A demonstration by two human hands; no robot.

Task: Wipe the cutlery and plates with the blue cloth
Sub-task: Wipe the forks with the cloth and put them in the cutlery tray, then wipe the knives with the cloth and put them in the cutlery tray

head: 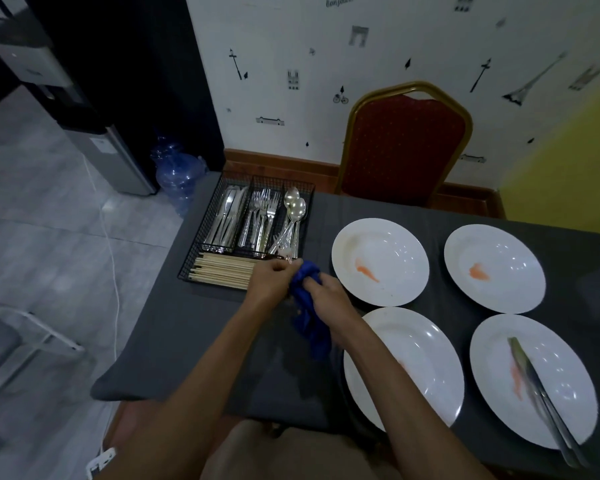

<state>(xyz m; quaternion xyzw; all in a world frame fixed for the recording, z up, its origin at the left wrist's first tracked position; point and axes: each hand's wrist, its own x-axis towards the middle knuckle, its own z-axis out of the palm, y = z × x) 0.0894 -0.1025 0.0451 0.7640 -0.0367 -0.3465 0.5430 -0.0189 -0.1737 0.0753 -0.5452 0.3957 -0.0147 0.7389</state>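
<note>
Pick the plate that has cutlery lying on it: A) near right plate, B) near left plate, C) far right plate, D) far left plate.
A: the near right plate carries a knife lying across its orange smear, while the other three plates hold only smears.

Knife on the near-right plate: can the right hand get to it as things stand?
Probably yes: the knife lies uncovered on its plate, nothing between. But the right hand holds the blue cloth.

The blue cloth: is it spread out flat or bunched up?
Bunched up: the blue cloth is crumpled between the left hand and right hand, one end hanging down.
</note>
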